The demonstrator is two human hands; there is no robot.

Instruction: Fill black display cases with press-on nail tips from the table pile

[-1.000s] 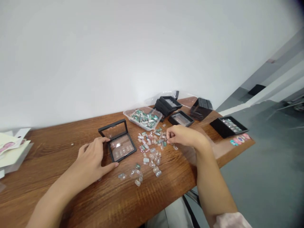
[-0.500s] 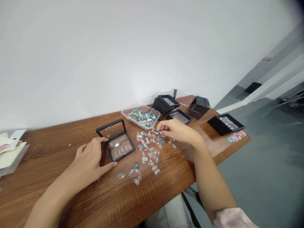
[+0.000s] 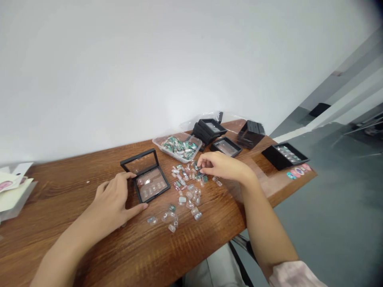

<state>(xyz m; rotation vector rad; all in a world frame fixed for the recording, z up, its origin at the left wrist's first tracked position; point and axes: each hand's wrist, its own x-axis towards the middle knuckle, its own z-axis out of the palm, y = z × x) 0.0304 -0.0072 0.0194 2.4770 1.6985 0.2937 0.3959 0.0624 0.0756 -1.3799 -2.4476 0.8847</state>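
An open black case [image 3: 151, 184] with a mirrored lid stands on the table, and a few clear press-on nails sit in rows inside it. My left hand [image 3: 112, 201] steadies it, fingers at its left edge and thumb at its near corner. To its right lies a loose pile of press-on nails [image 3: 190, 194], clear, pink and green. Over the pile's far right part, my right hand [image 3: 221, 165] has its fingertips pinched on a press-on nail, mostly hidden by the fingers. Just behind is a clear plastic tub [image 3: 188, 160] full of green and clear nails.
Black cases [image 3: 209, 131] are stacked at the back beside a single case [image 3: 226, 147]. More stand in clear wrap [image 3: 250, 134]. A filled case [image 3: 285, 155] and round stickers [image 3: 298, 172] lie near the table's right edge. Papers [image 3: 14, 187] lie far left; a wall rises behind.
My right hand's fingers have drawn closer to the thumb over the pile and shifted slightly. My left hand and the open case stay in place.
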